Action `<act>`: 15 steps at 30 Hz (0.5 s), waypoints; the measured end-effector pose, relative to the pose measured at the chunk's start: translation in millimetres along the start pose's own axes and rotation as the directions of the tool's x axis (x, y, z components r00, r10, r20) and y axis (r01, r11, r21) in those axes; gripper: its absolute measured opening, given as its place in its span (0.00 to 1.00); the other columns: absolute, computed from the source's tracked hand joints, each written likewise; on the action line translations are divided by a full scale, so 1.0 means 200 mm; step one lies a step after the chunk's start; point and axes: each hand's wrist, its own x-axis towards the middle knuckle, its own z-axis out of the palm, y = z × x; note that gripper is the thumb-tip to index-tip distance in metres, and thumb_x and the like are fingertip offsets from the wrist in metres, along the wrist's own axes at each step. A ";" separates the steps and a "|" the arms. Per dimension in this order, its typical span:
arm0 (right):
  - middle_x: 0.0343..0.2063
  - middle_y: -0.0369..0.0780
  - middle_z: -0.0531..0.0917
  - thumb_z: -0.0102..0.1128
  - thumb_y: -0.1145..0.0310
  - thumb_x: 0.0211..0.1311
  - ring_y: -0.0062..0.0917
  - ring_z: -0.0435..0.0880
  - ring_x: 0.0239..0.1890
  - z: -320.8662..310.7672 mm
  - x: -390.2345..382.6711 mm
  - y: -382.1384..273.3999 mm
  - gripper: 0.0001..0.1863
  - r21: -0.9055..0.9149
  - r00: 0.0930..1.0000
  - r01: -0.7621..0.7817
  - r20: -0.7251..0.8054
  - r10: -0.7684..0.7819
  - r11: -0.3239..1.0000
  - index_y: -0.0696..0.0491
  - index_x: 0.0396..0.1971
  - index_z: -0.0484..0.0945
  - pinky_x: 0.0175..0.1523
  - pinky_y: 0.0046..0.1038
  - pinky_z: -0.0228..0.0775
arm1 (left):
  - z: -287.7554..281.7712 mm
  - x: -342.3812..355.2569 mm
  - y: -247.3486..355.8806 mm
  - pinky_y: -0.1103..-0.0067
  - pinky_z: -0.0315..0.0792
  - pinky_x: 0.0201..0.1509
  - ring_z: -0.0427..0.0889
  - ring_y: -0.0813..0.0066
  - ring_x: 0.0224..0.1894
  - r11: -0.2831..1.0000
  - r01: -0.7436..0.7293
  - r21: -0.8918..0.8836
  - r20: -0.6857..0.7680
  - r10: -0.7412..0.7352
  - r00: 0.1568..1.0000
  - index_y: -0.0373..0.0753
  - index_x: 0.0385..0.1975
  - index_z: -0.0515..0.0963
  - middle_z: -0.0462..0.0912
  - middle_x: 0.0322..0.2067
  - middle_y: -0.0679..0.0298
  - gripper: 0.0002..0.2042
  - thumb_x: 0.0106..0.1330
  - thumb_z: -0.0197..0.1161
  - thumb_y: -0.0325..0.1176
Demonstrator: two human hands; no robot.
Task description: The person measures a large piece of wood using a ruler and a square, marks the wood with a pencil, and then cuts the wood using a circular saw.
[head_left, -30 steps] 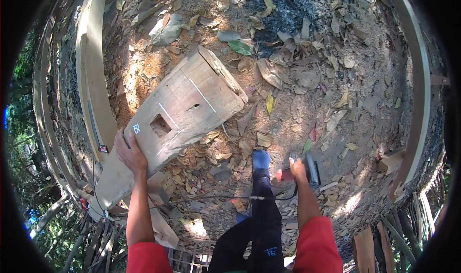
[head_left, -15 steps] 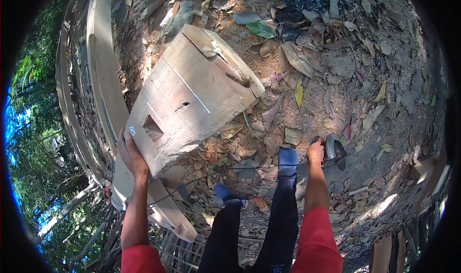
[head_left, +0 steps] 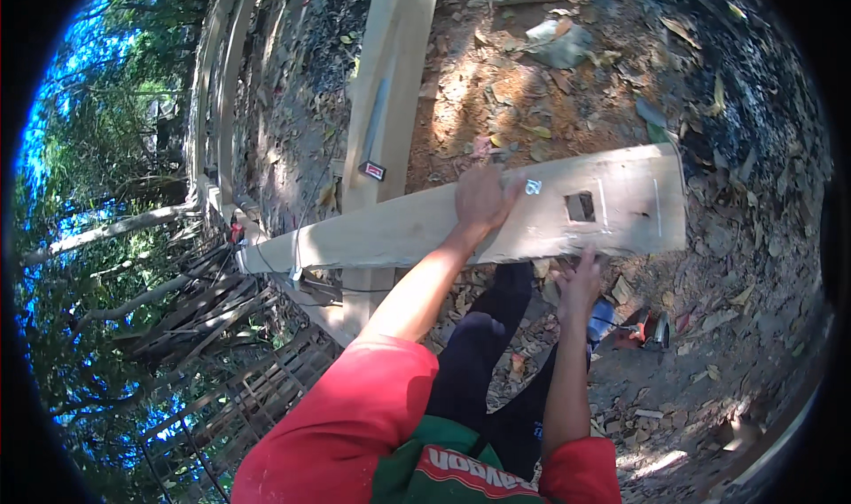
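My left hand grips a long tapered timber board lying crosswise, with a square hole, white marks and a small knot at its wide end. My right hand is just below that end, fingers apart at the board's lower edge; whether they touch it I cannot tell. A circular saw with red and dark parts lies on the ground right of my right hand, beside my blue-socked foot. A thin cord runs beneath the board.
A pale beam runs away behind the board, carrying a long grey tool with a red-and-black end. More timbers, branches and a wooden lattice lie leftward, by foliage. Dry leaves and sawdust cover the ground.
The board has swung from diagonal to nearly horizontal, in my left hand's grip. My right hand has let go of the saw and moved up to the board. The view has shifted leftward.
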 end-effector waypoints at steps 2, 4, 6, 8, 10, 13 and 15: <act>0.60 0.45 0.70 0.48 0.38 0.68 0.35 0.77 0.54 0.12 0.02 0.03 0.39 -0.014 0.991 -0.014 -0.132 0.012 1.000 0.48 0.70 0.54 0.49 0.36 0.74 | -0.09 0.19 -0.09 0.58 0.65 0.62 0.76 0.45 0.55 0.996 0.068 -0.052 0.351 -0.045 0.935 0.41 0.52 0.80 0.79 0.50 0.44 0.36 0.67 0.40 0.67; 0.61 0.42 0.70 0.45 0.39 0.69 0.34 0.75 0.55 0.11 0.04 0.10 0.38 0.010 0.988 0.022 -0.154 -0.020 1.000 0.50 0.69 0.56 0.52 0.37 0.72 | -0.02 0.34 -0.21 0.60 0.62 0.66 0.72 0.48 0.61 0.995 0.065 -0.072 0.562 -0.013 0.827 0.42 0.55 0.78 0.75 0.57 0.45 0.40 0.65 0.36 0.72; 0.63 0.40 0.68 0.42 0.38 0.70 0.34 0.72 0.60 0.13 0.05 0.14 0.39 0.182 0.987 0.100 -0.145 -0.074 0.978 0.51 0.69 0.56 0.58 0.39 0.68 | 0.06 0.51 -0.34 0.62 0.61 0.68 0.68 0.48 0.65 0.993 0.083 -0.087 0.679 -0.002 0.734 0.40 0.57 0.76 0.72 0.60 0.46 0.44 0.61 0.39 0.75; 0.65 0.41 0.65 0.42 0.37 0.70 0.33 0.68 0.63 0.21 -0.01 0.08 0.39 0.199 0.971 0.064 -0.238 -0.015 0.978 0.51 0.69 0.56 0.64 0.38 0.61 | 0.14 0.54 -0.41 0.63 0.60 0.69 0.68 0.47 0.65 0.985 0.129 -0.117 0.719 -0.005 0.695 0.37 0.56 0.76 0.72 0.61 0.46 0.45 0.58 0.43 0.76; 0.66 0.42 0.63 0.41 0.37 0.70 0.33 0.65 0.66 0.24 -0.03 0.00 0.40 0.253 0.949 0.126 -0.314 -0.042 0.959 0.51 0.70 0.55 0.69 0.38 0.56 | 0.22 0.51 -0.38 0.63 0.61 0.68 0.68 0.47 0.65 0.982 0.109 -0.155 0.700 0.031 0.713 0.36 0.56 0.76 0.72 0.60 0.46 0.44 0.59 0.45 0.74; 0.69 0.43 0.59 0.36 0.35 0.70 0.36 0.58 0.70 0.50 -0.03 -0.02 0.43 0.336 0.918 0.185 -0.394 -0.040 0.924 0.55 0.70 0.52 0.73 0.40 0.50 | 0.29 0.55 -0.58 0.64 0.62 0.67 0.70 0.47 0.63 0.957 0.171 -0.235 0.696 0.043 0.717 0.34 0.55 0.76 0.72 0.60 0.45 0.43 0.60 0.47 0.71; 0.70 0.43 0.58 0.33 0.33 0.69 0.37 0.58 0.70 0.45 0.03 0.02 0.44 0.316 0.906 0.284 -0.397 -0.146 0.905 0.56 0.70 0.52 0.74 0.40 0.50 | 0.29 0.53 -0.52 0.63 0.62 0.67 0.71 0.47 0.63 0.943 0.187 -0.276 0.712 0.070 0.699 0.33 0.55 0.76 0.73 0.59 0.44 0.41 0.61 0.48 0.70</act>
